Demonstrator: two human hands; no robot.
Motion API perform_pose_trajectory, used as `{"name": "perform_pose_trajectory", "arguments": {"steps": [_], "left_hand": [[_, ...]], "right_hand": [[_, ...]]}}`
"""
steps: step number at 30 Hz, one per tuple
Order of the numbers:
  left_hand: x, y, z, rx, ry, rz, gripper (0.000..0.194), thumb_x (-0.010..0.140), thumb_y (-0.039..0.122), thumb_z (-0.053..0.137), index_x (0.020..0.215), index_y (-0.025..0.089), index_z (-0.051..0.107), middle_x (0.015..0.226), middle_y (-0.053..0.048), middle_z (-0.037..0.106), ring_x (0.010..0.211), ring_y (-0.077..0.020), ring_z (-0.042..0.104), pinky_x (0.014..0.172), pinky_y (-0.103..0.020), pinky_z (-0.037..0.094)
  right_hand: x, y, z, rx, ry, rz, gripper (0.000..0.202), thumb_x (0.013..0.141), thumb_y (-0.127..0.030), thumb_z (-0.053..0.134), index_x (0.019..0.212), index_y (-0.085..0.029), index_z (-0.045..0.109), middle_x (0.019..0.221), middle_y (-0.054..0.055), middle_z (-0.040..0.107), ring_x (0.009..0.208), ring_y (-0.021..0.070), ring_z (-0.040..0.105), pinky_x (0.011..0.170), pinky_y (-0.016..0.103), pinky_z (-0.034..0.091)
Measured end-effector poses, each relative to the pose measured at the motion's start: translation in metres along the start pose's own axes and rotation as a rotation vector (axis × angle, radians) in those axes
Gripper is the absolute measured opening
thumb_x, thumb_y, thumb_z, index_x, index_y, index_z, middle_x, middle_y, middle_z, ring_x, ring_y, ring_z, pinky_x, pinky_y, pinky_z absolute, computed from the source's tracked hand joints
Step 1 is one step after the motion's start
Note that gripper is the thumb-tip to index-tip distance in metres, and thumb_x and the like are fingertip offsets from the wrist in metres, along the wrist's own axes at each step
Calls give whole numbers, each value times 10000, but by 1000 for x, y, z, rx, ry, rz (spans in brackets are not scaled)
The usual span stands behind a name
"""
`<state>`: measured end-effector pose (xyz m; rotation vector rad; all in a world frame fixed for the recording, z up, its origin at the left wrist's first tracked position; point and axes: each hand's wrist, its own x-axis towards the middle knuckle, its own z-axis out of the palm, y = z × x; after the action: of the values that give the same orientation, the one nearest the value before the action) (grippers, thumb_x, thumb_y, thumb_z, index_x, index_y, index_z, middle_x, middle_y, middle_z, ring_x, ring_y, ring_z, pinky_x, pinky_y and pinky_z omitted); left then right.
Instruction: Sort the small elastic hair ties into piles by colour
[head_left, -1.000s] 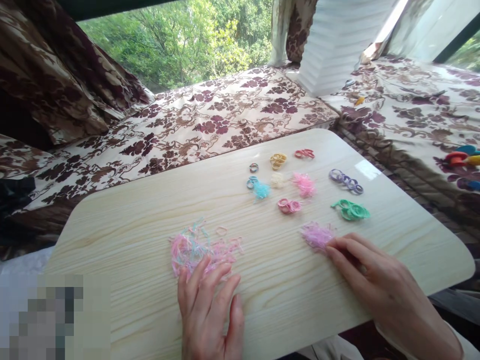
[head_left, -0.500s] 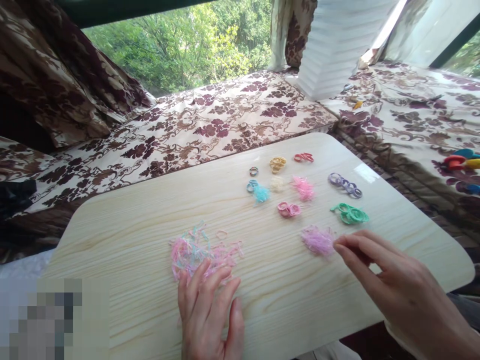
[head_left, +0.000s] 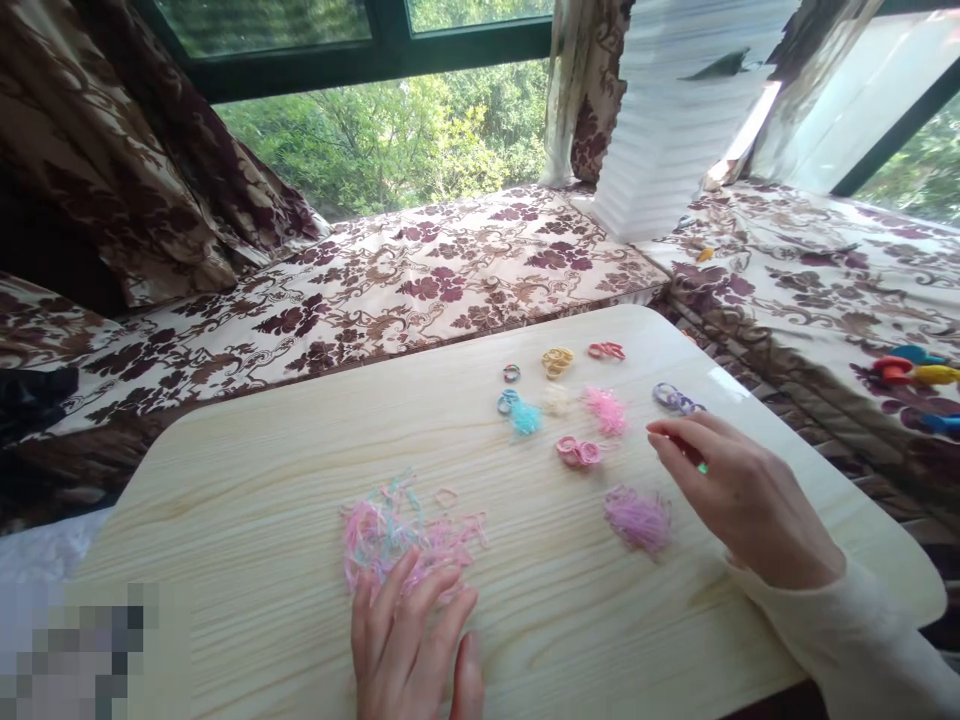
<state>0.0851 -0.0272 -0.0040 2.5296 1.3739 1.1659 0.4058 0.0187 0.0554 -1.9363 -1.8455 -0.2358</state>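
My left hand [head_left: 416, 640], fingers spread, lies at the near edge of a loose pile of mixed pink, lilac and pale blue rubber bands [head_left: 382, 520]. My right hand [head_left: 739, 490] is in a pinch, thumb against fingers; whatever it holds, if anything, is too small to make out. It hovers over the green hair ties, almost wholly hidden behind it. Purple hair ties [head_left: 666, 396] lie just beyond. A heap of lilac rubber bands [head_left: 637, 520] is to its near left, and pink hair ties [head_left: 577, 452] and a pink rubber band heap [head_left: 606, 410] are farther left.
Toward the table's [head_left: 262, 480] far side lie blue rubber bands [head_left: 526, 418], a cream heap [head_left: 555, 402], yellow hair ties [head_left: 557, 362], red hair ties [head_left: 606, 350] and a multicoloured ring [head_left: 511, 373]. A flower-patterned covered ledge [head_left: 442, 265] runs behind; colourful plastic pieces [head_left: 911, 370] sit right.
My right hand has moved from beside the lilac heap up and away, over the green hair ties, still pinched. My left hand stays by the mixed pile. The view has tilted up slightly.
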Motion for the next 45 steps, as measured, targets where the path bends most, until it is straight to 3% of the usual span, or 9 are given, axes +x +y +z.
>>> {"name": "perform_pose_trajectory", "arguments": {"steps": [6, 10, 13, 22, 30, 33, 37, 45], "left_hand": [[-1, -1, 3, 16, 16, 0, 293, 825, 63, 547, 1009, 239, 690, 1049, -43, 727, 1327, -257, 507, 1223, -503, 235], [-1, -2, 4, 12, 9, 5, 288, 820, 63, 572, 1012, 237, 696, 1089, -52, 713, 1344, -253, 486, 1226, -488, 228], [-1, -1, 2, 3, -4, -19, 270, 824, 103, 613, 1046, 233, 697, 1137, -63, 699, 1353, -262, 472, 1228, -492, 208], [11, 15, -15, 75, -112, -51, 324, 871, 164, 581, 1188, 185, 641, 1249, -104, 653, 1393, -301, 421, 1204, -558, 254], [17, 24, -15, 24, -75, -150, 309, 899, 116, 501, 1163, 157, 657, 1253, -110, 647, 1390, -300, 410, 1203, -566, 242], [16, 24, -14, 23, -69, -158, 318, 896, 108, 494, 1165, 157, 656, 1251, -112, 646, 1392, -306, 409, 1197, -570, 256], [18, 23, -16, 11, -71, -165, 311, 894, 117, 497, 1157, 165, 654, 1235, -102, 654, 1382, -290, 421, 1205, -549, 245], [21, 24, -19, -35, -90, -189, 359, 904, 117, 501, 1225, 201, 637, 1234, -69, 652, 1388, -264, 401, 1216, -505, 213]], "right_hand": [[-37, -20, -30, 132, -43, 21, 259, 979, -363, 457, 906, -221, 661, 877, 40, 694, 692, 159, 672, 607, 272, 508], [-57, -47, -24, 252, -73, -31, 207, 984, -305, 474, 934, -238, 664, 872, 31, 697, 735, 140, 681, 643, 228, 537], [-65, -67, -14, 322, -162, -92, 188, 989, -248, 467, 971, -243, 655, 868, 15, 684, 752, 117, 671, 665, 204, 539], [-59, -90, 7, 435, -210, -273, 239, 996, -268, 444, 1014, -231, 679, 807, 18, 649, 675, 112, 639, 599, 206, 516], [-46, -119, 22, 394, -182, -401, 286, 981, -202, 395, 1097, -216, 656, 797, 25, 608, 675, 140, 590, 606, 255, 480], [-40, -126, 21, 371, -197, -425, 271, 979, -193, 385, 989, -210, 655, 773, 27, 587, 673, 152, 577, 617, 272, 472], [-38, -125, 18, 316, -191, -422, 296, 984, -199, 366, 834, -212, 620, 772, 36, 583, 668, 163, 574, 605, 291, 450], [-40, -117, 18, 321, -199, -368, 260, 1007, -240, 378, 927, -204, 623, 815, 28, 599, 690, 149, 598, 619, 288, 447]]}}
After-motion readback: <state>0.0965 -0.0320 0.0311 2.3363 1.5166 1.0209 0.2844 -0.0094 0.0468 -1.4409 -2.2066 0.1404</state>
